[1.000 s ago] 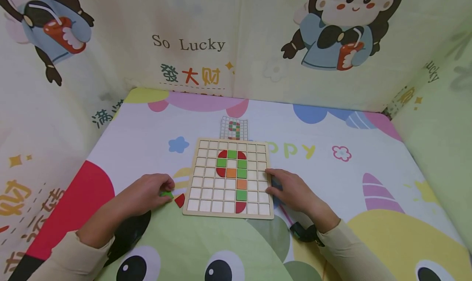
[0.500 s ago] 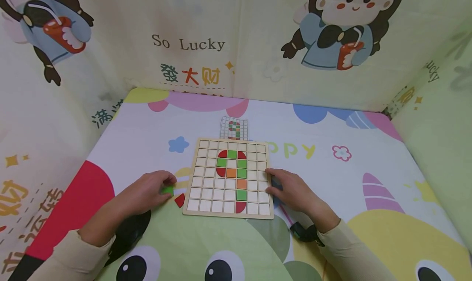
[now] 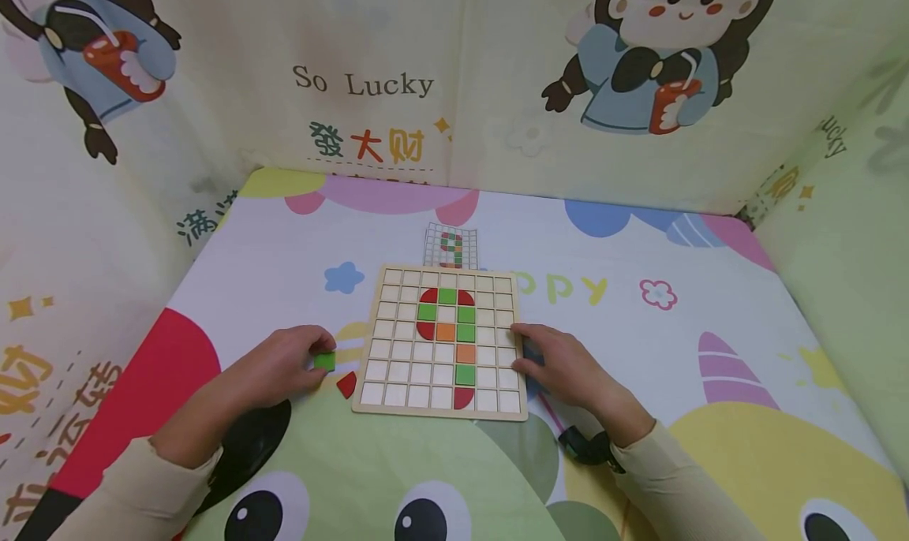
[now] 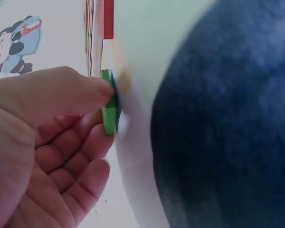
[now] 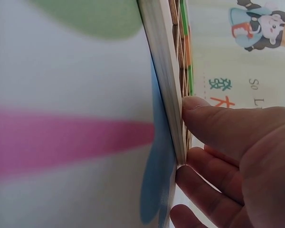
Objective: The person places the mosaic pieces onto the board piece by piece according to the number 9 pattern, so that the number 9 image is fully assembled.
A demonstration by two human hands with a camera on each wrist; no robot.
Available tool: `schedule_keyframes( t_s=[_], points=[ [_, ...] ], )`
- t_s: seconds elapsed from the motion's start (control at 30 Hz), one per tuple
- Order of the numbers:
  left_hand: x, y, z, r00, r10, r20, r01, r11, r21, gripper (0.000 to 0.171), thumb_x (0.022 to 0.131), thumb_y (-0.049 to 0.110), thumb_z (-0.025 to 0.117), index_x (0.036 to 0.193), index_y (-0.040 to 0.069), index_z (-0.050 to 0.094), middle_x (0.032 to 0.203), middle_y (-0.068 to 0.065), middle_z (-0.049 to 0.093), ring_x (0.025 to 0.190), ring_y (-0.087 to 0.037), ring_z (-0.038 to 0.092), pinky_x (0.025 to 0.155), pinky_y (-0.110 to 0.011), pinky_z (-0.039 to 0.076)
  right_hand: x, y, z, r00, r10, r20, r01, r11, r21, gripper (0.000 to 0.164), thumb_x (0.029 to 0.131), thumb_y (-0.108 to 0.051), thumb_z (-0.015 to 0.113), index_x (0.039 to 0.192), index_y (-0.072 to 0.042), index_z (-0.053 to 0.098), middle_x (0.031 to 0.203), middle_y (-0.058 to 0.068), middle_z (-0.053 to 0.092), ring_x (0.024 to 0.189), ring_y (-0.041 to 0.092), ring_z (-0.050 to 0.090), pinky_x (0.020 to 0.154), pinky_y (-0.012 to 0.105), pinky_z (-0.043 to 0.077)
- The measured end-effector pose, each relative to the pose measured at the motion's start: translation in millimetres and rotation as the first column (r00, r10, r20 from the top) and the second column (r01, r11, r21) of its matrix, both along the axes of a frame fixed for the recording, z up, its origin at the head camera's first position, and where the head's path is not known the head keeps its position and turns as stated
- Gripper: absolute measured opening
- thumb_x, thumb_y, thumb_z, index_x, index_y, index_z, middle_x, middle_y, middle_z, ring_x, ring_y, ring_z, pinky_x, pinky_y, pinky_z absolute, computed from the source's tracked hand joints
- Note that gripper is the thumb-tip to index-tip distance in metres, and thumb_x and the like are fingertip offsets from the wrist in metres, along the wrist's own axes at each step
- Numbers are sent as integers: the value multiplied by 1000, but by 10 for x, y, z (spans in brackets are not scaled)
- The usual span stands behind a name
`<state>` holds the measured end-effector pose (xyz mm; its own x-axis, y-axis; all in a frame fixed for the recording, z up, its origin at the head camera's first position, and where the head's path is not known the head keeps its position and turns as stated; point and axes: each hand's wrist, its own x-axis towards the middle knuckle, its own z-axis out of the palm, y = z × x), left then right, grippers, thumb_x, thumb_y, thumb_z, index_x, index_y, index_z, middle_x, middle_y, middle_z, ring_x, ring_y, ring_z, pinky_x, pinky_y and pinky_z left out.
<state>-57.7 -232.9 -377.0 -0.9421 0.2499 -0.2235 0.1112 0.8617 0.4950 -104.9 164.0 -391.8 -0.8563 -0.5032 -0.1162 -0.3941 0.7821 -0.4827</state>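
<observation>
Left of the board, my left hand (image 3: 287, 365) pinches a green square tile (image 3: 324, 361) between thumb and fingers. In the left wrist view the thumb (image 4: 102, 88) lies on one side of that tile, which stands edge-on, with fingertips on the other. A red quarter-round tile (image 3: 346, 385) lies between this hand and the board. The wooden grid board (image 3: 405, 395) carries red, green and orange tiles set in a figure like a 9. My right hand (image 3: 561, 365) rests thumb and fingertips, spread apart, against the board's right edge.
A small printed grid card (image 3: 451, 247) showing a similar coloured 9 lies just behind the board. Patterned cloth covers the table (image 3: 611, 289), and printed curtains (image 3: 497, 131) rise behind and on both sides.
My left hand has shifted slightly up with the green tile, which shows more fully between its fingers. The right hand and the board stay in place.
</observation>
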Motion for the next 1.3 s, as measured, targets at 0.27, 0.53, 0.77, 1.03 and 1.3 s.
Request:
schedule_keyframes(
  t_s=[0.27,0.53,0.77,1.03,1.3],
  points=[
    [-38,111,26,994,-56,-93,57,998,0,39,75,11,83,109,1,65,101,-7,64,93,-26,59,84,-46,55,-2,4,-4,1000,4,-8,-3,1000,1,53,92,-19,73,139,-2,55,137,17,58,127,37,53,105,55,40],
    [-60,330,33,993,-92,-74,96,993,61,30,82,5,77,108,1,65,102,-6,63,95,-25,58,87,-44,53,-1,3,-1,1000,4,-2,-4,1000,-2,53,92,-19,73,139,-2,55,137,16,58,127,37,53,104,56,41],
    [-49,521,21,984,-156,-91,166,979,121,26,84,2,75,108,3,65,103,-4,62,96,-22,56,86,-41,51,-3,5,-6,1000,-3,6,3,1000,-4,54,92,-19,73,140,-3,54,138,16,57,128,38,52,105,56,40],
    [-22,743,-21,976,-196,-94,208,966,151,26,83,-1,74,107,4,65,104,-3,62,98,-22,57,89,-41,52,3,1,0,1000,-6,5,6,1000,-6,55,92,-18,74,140,-2,54,138,17,57,128,37,52,105,56,40],
    [2,937,-27,966,-255,-45,259,953,156,27,85,0,72,111,3,65,107,-4,61,100,-20,55,89,-39,52,-4,0,-14,1000,-13,13,13,1000,-1,56,91,-19,74,140,-2,54,138,17,57,128,38,52,105,56,40]
  ],
)
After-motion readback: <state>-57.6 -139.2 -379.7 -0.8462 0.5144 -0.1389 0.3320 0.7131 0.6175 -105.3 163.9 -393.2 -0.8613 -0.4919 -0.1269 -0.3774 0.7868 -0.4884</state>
